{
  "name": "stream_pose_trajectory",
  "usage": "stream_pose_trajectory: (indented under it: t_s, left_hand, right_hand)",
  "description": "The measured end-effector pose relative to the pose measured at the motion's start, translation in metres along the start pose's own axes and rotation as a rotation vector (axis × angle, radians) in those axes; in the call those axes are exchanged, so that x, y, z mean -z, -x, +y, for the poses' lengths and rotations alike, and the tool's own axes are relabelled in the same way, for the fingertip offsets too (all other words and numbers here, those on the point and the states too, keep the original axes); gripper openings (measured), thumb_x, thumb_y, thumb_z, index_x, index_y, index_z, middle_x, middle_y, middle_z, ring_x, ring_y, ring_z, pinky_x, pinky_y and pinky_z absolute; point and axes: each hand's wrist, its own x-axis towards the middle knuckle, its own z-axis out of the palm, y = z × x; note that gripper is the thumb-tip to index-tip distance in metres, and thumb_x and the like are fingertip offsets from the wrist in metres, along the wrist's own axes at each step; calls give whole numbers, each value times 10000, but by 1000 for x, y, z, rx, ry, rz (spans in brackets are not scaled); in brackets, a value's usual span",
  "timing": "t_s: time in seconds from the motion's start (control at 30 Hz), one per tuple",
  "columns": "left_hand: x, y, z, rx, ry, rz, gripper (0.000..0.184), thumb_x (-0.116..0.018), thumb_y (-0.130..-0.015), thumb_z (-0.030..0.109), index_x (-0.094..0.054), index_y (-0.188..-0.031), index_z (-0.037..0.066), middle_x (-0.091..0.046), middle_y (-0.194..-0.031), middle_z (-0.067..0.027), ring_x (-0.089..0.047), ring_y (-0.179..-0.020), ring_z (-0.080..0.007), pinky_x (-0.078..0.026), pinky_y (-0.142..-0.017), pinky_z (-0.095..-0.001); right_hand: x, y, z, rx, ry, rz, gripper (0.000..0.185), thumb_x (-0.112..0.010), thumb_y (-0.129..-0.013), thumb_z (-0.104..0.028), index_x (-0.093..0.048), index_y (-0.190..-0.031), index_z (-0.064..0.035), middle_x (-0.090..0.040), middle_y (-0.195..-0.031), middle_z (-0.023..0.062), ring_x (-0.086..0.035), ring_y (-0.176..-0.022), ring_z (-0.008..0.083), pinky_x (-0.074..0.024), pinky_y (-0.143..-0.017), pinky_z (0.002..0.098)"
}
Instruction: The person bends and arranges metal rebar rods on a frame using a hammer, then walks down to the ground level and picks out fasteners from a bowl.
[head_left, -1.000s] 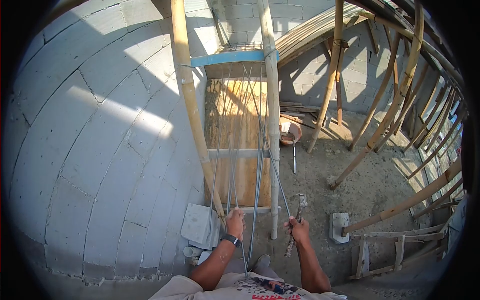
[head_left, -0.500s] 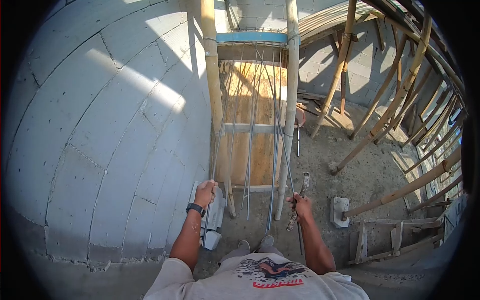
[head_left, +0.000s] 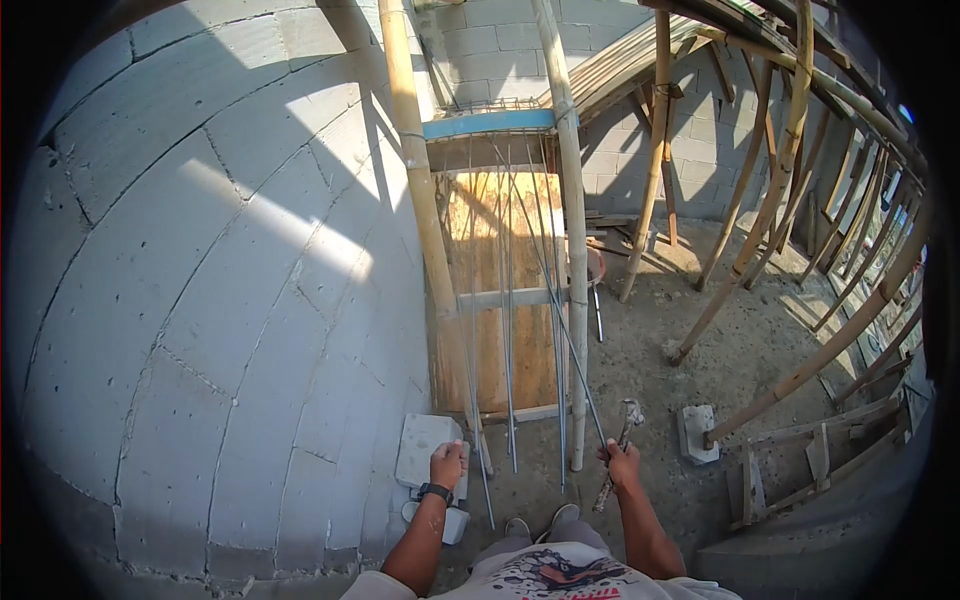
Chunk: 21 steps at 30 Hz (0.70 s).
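My right hand is closed around the lower end of a thin steel rod, which slants up to the blue crossbar. My left hand is curled into a fist beside a pale block, and no rod shows in it. Just to its right, another steel rod hangs down past the hand. Several more rods lean between the bamboo poles in front of a plywood sheet. A mortar-caked tool, like a hammer, lies by my right hand.
A block wall rises on the left. Two upright bamboo poles frame the plywood. On the right, slanted bamboo props stand on the concrete floor, one by a pale block. Wooden framing lies at lower right.
My left hand has let go of its rod, which now hangs to the hand's right. My right hand still grips its rod. The view has shifted, so the scene sits lower.
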Motion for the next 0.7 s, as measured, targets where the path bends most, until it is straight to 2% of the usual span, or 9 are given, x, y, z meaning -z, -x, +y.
stream_pose_trajectory:
  t_s: [0.03,0.07,0.13,0.23,0.33,0.53,0.63,0.7]
  left_hand:
    - [2,3,0,19,27,33,294,-613,-961,340,-607,-919,49,-632,-754,-29,-580,-559,-102,-458,-469,-254]
    - [2,4,-2,-48,17,78,264,-625,-956,304,-610,-951,41,-633,-764,-28,-577,-583,-96,-462,-503,-254]
    - [-9,12,11,-253,-9,205,246,-638,-948,275,-618,-982,33,-638,-780,-33,-582,-631,-104,-475,-564,-263]
    - [-35,34,45,-541,-136,344,241,-662,-927,220,-628,-1048,14,-650,-821,-47,-589,-726,-128,-493,-684,-289]
    - [-71,51,79,-589,-252,282,240,-663,-928,208,-633,-1061,10,-653,-852,-53,-590,-759,-137,-495,-722,-299]
    - [-186,71,99,-669,-297,131,237,-651,-943,215,-638,-1060,10,-649,-852,-39,-574,-755,-112,-482,-701,-283]
    - [-260,78,82,-642,-292,126,233,-654,-940,208,-637,-1061,10,-647,-838,-31,-573,-740,-102,-482,-692,-272]
    - [-307,90,70,-565,-301,138,231,-665,-930,200,-638,-1064,13,-646,-827,-19,-573,-727,-92,-482,-683,-255]
  right_hand:
    - [4,5,-8,-15,44,-17,254,-597,-961,-202,-654,-878,31,-694,-806,110,-683,-728,187,-499,-603,323]
    - [11,4,-7,-41,84,0,258,-599,-959,-210,-657,-874,27,-696,-802,106,-682,-728,182,-490,-597,318]
    - [24,-3,-1,-99,162,28,268,-602,-956,-227,-662,-866,18,-699,-793,98,-681,-727,171,-471,-585,310]
    - [40,-7,2,-184,72,0,288,-589,-966,-255,-652,-913,20,-717,-831,116,-695,-739,180,-480,-618,310]
    - [60,-21,1,-296,-38,-4,245,-593,-969,-233,-579,-1028,5,-718,-862,119,-693,-705,181,-481,-589,306]
    - [140,-72,-15,-523,-182,-78,229,-559,-995,-239,-561,-1077,-26,-732,-925,141,-705,-708,197,-495,-591,323]
    - [202,-106,-5,-614,-160,-55,203,-585,-983,-258,-629,-927,-68,-721,-842,89,-674,-654,176,-502,-537,352]
    - [253,-133,22,-680,-114,-74,192,-603,-974,-258,-613,-873,-96,-638,-696,43,-581,-533,169,-483,-503,369]
